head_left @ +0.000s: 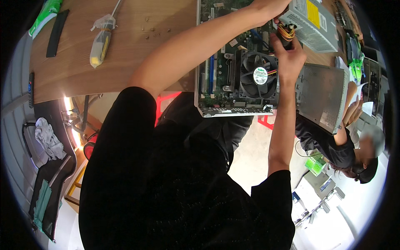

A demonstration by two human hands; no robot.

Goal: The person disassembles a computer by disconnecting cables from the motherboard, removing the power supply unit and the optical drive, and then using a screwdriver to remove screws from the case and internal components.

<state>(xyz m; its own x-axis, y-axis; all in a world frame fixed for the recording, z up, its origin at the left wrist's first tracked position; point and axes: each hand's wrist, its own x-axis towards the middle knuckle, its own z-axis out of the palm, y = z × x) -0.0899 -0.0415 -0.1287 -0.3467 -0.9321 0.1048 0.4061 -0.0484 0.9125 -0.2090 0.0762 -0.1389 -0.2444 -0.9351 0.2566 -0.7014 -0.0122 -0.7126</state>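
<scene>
Right hand (291,58) is curled, with its thumb and fingers closed round a wire bundle (286,31) of yellow, red and black leads beside the power supply (310,25). Left hand (271,9) reaches across to the near side of that grey, perforated metal box; the upper edge cuts off part of it, so how far it is open and whether it grips anything cannot be told. The power supply sits tilted at the upper right of an open computer case (233,112), a yellow label on its face. Within the case, a black cooling fan (250,85) with a round white sticker lies over the green motherboard (231,41). A bare metal panel (321,93) stands to the right. On the wooden table (79,79), small screws (153,30) lie scattered near a yellow-handled screwdriver (100,49) wrapped in clear plastic. At the far right, a co-worker (341,141) in black has both hands near white paper.
</scene>
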